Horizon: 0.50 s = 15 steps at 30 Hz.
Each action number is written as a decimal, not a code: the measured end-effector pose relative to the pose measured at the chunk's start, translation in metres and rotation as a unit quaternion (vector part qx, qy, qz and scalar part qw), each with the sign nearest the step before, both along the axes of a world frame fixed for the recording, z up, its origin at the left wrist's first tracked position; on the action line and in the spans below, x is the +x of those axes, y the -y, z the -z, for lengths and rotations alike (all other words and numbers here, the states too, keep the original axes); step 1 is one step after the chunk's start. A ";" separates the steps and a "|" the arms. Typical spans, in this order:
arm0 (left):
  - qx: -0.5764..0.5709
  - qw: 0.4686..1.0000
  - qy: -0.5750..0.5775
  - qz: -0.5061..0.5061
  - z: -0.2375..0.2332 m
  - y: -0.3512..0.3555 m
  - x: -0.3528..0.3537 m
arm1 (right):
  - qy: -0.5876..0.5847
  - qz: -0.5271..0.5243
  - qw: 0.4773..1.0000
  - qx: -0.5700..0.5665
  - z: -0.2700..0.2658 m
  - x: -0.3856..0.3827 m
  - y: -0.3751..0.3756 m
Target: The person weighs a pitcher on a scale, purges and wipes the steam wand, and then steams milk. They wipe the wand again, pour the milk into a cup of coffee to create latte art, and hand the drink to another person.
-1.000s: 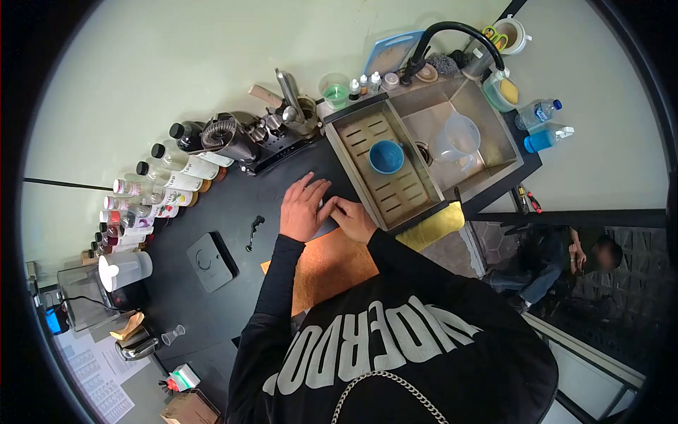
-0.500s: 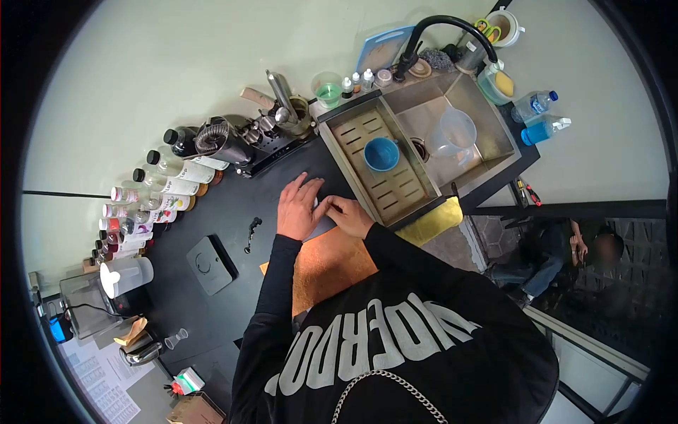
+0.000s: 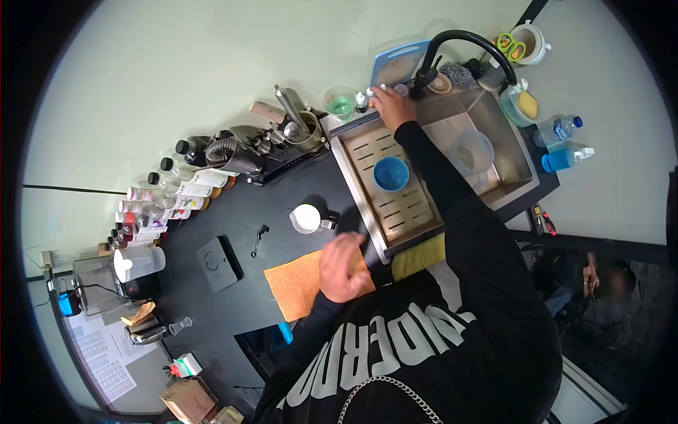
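My right hand [image 3: 395, 109] is stretched out to the back edge of the sink. Its fingertips are closed around one of the small white-capped bottles there, partly hiding it; another small bottle [image 3: 361, 103] stands just left of it. My left hand [image 3: 344, 268] hovers over the orange cloth [image 3: 293, 283], blurred by motion, fingers apart and holding nothing. Beyond it on the dark counter [image 3: 282, 191] stands a small metal pitcher [image 3: 306, 219], white inside, its handle pointing right. A blue cup [image 3: 390, 174] sits on the slotted drain tray [image 3: 399, 222].
A clear jug [image 3: 472, 152] stands in the sink basin under the black faucet [image 3: 466, 35]. Espresso equipment [image 3: 282, 159] and a row of syrup bottles [image 3: 180, 187] line the wall. A flat scale [image 3: 219, 263] lies on the counter. Another person [image 3: 579, 283] sits at right.
Both hands were together over the counter, hiding the pitcher. My right hand has reached away to the small bottles; my left has drawn back, and the pitcher now shows.
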<state>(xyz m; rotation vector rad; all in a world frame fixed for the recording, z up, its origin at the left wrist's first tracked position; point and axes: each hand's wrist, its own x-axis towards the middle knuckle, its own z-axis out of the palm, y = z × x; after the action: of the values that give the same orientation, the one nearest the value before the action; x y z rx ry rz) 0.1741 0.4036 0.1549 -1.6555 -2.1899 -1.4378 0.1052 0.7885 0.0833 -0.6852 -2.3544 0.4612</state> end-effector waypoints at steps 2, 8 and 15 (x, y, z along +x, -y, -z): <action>-0.006 0.998 0.031 0.047 0.001 0.002 0.017 | 0.063 -0.003 0.998 0.026 0.002 -0.008 -0.006; -0.020 0.997 0.043 0.067 0.001 0.007 0.027 | 0.035 0.025 0.999 -0.004 0.008 -0.022 -0.005; -0.010 0.997 0.033 0.065 -0.015 0.005 0.007 | -0.038 0.012 0.999 -0.010 0.006 -0.002 0.001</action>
<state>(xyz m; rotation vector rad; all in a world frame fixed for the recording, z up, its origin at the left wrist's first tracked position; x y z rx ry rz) 0.1809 0.3985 0.1695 -1.8141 -2.1724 -1.5275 0.1035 0.7872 0.0768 -0.6923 -2.2717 0.4923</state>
